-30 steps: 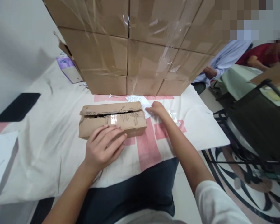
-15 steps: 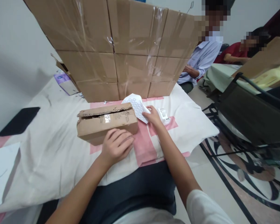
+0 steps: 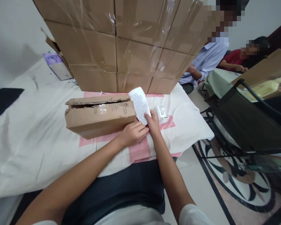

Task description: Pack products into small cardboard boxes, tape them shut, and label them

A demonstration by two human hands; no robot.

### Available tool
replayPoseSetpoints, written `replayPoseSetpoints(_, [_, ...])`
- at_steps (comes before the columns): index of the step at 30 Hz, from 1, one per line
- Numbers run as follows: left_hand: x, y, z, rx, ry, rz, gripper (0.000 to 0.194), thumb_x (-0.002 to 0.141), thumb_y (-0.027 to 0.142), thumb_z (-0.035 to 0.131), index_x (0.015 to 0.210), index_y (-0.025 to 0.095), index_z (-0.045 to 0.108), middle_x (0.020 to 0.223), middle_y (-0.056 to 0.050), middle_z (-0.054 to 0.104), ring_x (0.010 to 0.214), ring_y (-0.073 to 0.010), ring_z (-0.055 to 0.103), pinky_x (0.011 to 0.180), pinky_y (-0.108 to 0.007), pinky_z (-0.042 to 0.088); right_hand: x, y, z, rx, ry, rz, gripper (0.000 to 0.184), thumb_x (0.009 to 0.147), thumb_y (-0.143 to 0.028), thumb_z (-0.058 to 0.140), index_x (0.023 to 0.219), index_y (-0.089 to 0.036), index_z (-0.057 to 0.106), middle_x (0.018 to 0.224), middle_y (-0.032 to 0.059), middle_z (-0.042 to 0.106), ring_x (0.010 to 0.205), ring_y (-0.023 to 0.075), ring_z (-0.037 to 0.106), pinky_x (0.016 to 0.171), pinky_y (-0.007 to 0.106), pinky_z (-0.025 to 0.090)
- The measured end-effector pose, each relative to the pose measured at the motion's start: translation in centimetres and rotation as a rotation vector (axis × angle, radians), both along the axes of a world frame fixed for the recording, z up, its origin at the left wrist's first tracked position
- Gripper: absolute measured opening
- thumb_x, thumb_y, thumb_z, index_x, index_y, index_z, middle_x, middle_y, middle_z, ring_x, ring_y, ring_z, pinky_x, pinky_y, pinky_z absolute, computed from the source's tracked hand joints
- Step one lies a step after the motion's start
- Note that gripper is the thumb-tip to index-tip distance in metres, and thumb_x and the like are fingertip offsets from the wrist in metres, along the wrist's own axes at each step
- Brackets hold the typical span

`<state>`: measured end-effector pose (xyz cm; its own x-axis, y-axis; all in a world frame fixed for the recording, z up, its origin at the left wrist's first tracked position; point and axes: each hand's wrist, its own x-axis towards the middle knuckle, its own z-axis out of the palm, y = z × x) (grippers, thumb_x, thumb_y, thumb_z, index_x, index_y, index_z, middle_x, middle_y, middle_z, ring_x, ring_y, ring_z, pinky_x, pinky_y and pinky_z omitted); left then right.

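A white sheet (image 3: 139, 102) printed with rows of small rounded outlines, perhaps labels, leans by the right end of a small cardboard box (image 3: 100, 118). My right hand (image 3: 154, 123) grips the sheet's lower end, thumb on the printed face. My left hand (image 3: 134, 134) is beside it, in front of the box's right end, with its fingers curled together near the sheet's bottom edge. What those fingertips pinch, if anything, is hidden. The box has a torn, slightly gaping top seam and a strip of clear tape. Just right of my right hand stands a white tape dispenser (image 3: 162, 115).
A tall wall of taped cardboard boxes (image 3: 135, 56) stands behind. A purple-and-white pack (image 3: 57, 66) and a black flat item (image 3: 6, 100) lie at left. A person in a light blue shirt (image 3: 214, 57) and one in red sit at right, beyond a dark folding chair (image 3: 253, 122).
My left hand has moved right, from the box's front to beside my right hand. The sheet is more upright in my right hand. The view has shifted slightly.
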<state>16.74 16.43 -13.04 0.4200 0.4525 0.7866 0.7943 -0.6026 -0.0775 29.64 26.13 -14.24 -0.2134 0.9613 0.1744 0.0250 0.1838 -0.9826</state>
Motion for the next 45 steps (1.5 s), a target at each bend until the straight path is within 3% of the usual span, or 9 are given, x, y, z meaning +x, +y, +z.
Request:
replayPoseSetpoints(5, [-0.2, -0.2, 0.0, 0.002, -0.008, -0.003, 0.018, 0.098, 0.017, 0.053, 0.084, 0.018, 0.064, 0.075, -0.003, 0.063, 0.074, -0.0177, 0.057, 0.068, -0.031, 0.045, 0.3, -0.1, 0.3, 0.071, 0.0, 0.015, 0.032, 0.085, -0.05, 0.069, 0.086, -0.018, 0.068, 0.077, -0.0002, 0.063, 0.073, 0.0172, 0.057, 0.071, 0.031, 0.048])
replayPoseSetpoints(9, [-0.2, -0.1, -0.1, -0.036, -0.021, -0.005, 0.021, 0.101, 0.018, 0.049, 0.088, 0.019, 0.066, 0.08, -0.004, 0.066, 0.078, -0.018, 0.059, 0.071, -0.031, 0.047, 0.3, -0.1, 0.3, 0.087, 0.105, 0.029, 0.034, 0.087, -0.051, 0.07, 0.101, -0.021, 0.069, 0.093, 0.0019, 0.069, 0.086, 0.0194, 0.063, 0.079, 0.032, 0.052])
replayPoseSetpoints(13, [-0.2, -0.2, -0.4, -0.052, -0.03, -0.007, 0.02, 0.1, 0.019, 0.05, 0.087, 0.019, 0.065, 0.078, -0.004, 0.063, 0.078, -0.0186, 0.058, 0.07, -0.032, 0.046, 0.1, -0.3, 0.3, -0.036, 0.195, 0.118, 0.043, 0.087, -0.055, 0.069, 0.117, -0.025, 0.065, 0.104, 0.0031, 0.072, 0.096, 0.0226, 0.068, 0.081, 0.034, 0.056])
replayPoseSetpoints(18, [0.1, -0.3, -0.5, -0.072, -0.058, -0.008, 0.016, 0.098, 0.019, 0.053, 0.091, 0.018, 0.067, 0.086, -0.006, 0.067, 0.085, -0.0203, 0.058, 0.078, -0.034, 0.049, -0.2, -0.6, 0.9, -0.18, 0.285, 0.231, 0.04, 0.085, -0.051, 0.072, 0.115, -0.026, 0.064, 0.104, 0.0023, 0.073, 0.097, 0.0236, 0.07, 0.084, 0.036, 0.059])
replayPoseSetpoints(27, [0.1, -0.2, -0.6, -0.082, -0.065, -0.023, 0.018, 0.098, 0.019, 0.051, 0.093, 0.018, 0.068, 0.09, -0.007, 0.068, 0.089, -0.0214, 0.06, 0.079, -0.036, 0.051, 0.3, -1.3, 2.0, -0.2, 0.35, 0.32, 0.056, 0.075, -0.044, 0.079, 0.122, -0.028, 0.052, 0.109, 0.0026, 0.073, 0.105, 0.0248, 0.07, 0.087, 0.039, 0.059])
replayPoseSetpoints(33, [0.4, -0.2, -0.8, -0.097, -0.094, -0.002, 0.015, 0.097, 0.02, 0.053, 0.096, 0.02, 0.069, 0.094, -0.007, 0.069, 0.09, -0.0212, 0.064, 0.082, -0.035, 0.053, 0.3, -0.9, 2.0, -0.15, 0.313, 0.198, 0.062, 0.07, -0.058, 0.078, 0.115, -0.027, 0.049, 0.105, 0.0046, 0.07, 0.095, 0.0252, 0.069, 0.08, 0.04, 0.059])
replayPoseSetpoints(36, [1.1, -0.2, -1.0, -0.082, -0.204, 0.103, 0.017, 0.097, 0.022, 0.055, 0.109, 0.016, 0.066, 0.103, -0.013, 0.069, 0.094, -0.0244, 0.066, 0.082, -0.037, 0.054, 0.3, -1.1, 2.1, -0.141, 0.297, 0.154, 0.063, 0.067, -0.063, 0.078, 0.108, -0.028, 0.046, 0.094, 0.0022, 0.067, 0.085, 0.0243, 0.067, 0.073, 0.038, 0.058])
replayPoseSetpoints(39, [1.5, 0.0, -0.9, -0.047, -0.354, 0.216, 0.028, 0.096, 0.034, 0.062, 0.115, 0.014, 0.061, 0.11, -0.017, 0.068, 0.099, -0.0279, 0.066, 0.084, -0.039, 0.055, 0.6, -2.3, 2.1, -0.115, 0.278, 0.16, 0.065, 0.073, -0.058, 0.076, 0.123, -0.03, 0.044, 0.093, 0.0011, 0.067, 0.079, 0.0229, 0.067, 0.071, 0.038, 0.057])
replayPoseSetpoints(45, [0.6, -0.2, -0.3, -0.065, -0.362, 0.163, 0.029, 0.091, 0.039, 0.068, 0.107, 0.017, 0.059, 0.105, -0.012, 0.068, 0.097, -0.0261, 0.066, 0.083, -0.035, 0.055, 1.3, -5.0, 1.5, 0.027, 0.156, 0.002, 0.078, 0.08, -0.052, 0.072, 0.146, -0.029, 0.037, 0.12, 0.0104, 0.066, 0.102, 0.0278, 0.069, 0.085, 0.045, 0.059])
